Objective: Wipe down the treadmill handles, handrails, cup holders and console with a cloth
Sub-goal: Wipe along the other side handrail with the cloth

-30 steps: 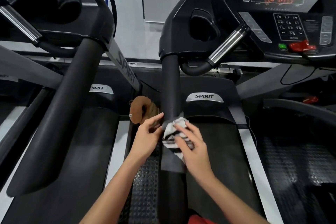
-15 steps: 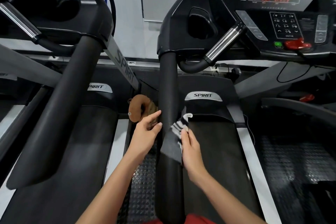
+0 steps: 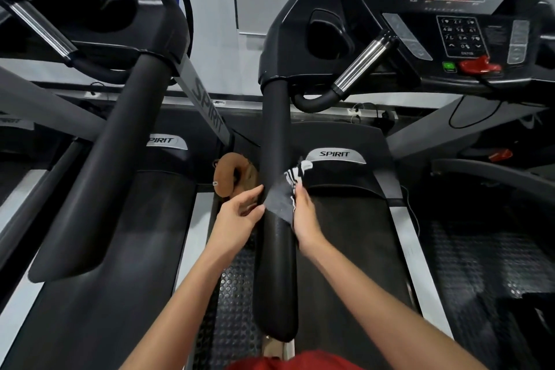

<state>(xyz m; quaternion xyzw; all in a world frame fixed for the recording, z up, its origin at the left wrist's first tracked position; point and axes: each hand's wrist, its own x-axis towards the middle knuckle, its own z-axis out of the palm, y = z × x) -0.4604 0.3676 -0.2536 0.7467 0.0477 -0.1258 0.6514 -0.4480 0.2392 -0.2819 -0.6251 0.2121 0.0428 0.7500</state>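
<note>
The right hand (image 3: 304,216) has slid off the top to the right side of the handrail (image 3: 274,264), pinching the light, limp cloth (image 3: 280,200) draped across it, probably best pulled taut by its edges, while the left hand (image 3: 237,216) half-curls at the rail's left, its hold unclear.

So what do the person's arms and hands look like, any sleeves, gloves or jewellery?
Both arms are bare as far as the picture shows: no sleeve on the left arm or right arm. The left hand and right hand wear no gloves, and no watch, band or ring is visible. A red garment shows at the bottom edge, between the arms.
</note>
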